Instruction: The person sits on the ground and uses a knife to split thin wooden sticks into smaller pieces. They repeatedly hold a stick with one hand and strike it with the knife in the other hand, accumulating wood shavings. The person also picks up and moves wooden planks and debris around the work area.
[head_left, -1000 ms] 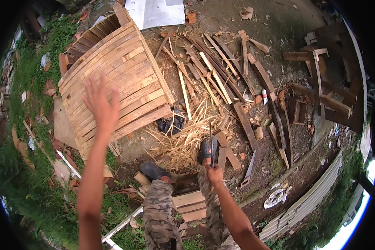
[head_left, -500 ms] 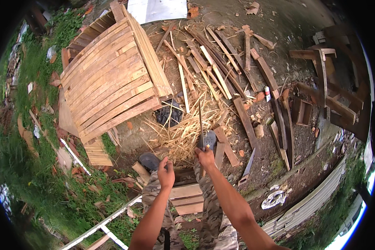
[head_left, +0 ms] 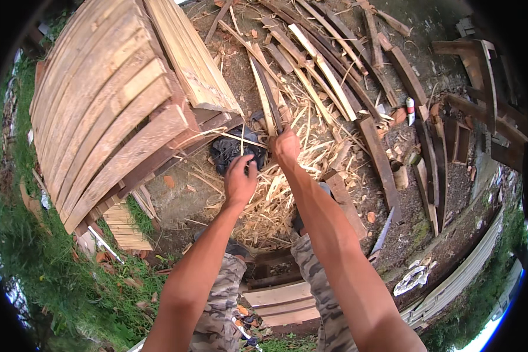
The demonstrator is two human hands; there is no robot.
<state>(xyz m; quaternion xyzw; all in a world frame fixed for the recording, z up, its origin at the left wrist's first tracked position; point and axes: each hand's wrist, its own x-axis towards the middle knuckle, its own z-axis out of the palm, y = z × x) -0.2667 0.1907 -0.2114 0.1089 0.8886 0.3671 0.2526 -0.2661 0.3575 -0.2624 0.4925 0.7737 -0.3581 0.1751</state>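
Note:
My right hand (head_left: pixel 286 146) is closed round the handle end of a machete (head_left: pixel 265 88), whose long dark blade points away from me over the wood strips. Left of it, my left hand (head_left: pixel 240 182) is held with fingers bent and thumb apart, nothing plainly in it. Just beyond the left hand lies a crumpled black plastic bag (head_left: pixel 226 154). A pale wood strip (head_left: pixel 263 97) lies alongside the blade. Pale wood shavings (head_left: pixel 264 205) cover the ground under both hands.
A large slatted wooden panel structure (head_left: pixel 111 105) stands at the left. Long boards (head_left: pixel 378 161) and sticks lie at the right, with a hand saw (head_left: pixel 383 232), a red and white bottle (head_left: pixel 410 110) and a wooden frame (head_left: pixel 488 82). Low planks (head_left: pixel 284 299) lie between my legs.
Both my hands have reached forward, away from my knees, the right one carrying the machete. The view has moved closer to the slatted structure and the wood strips.

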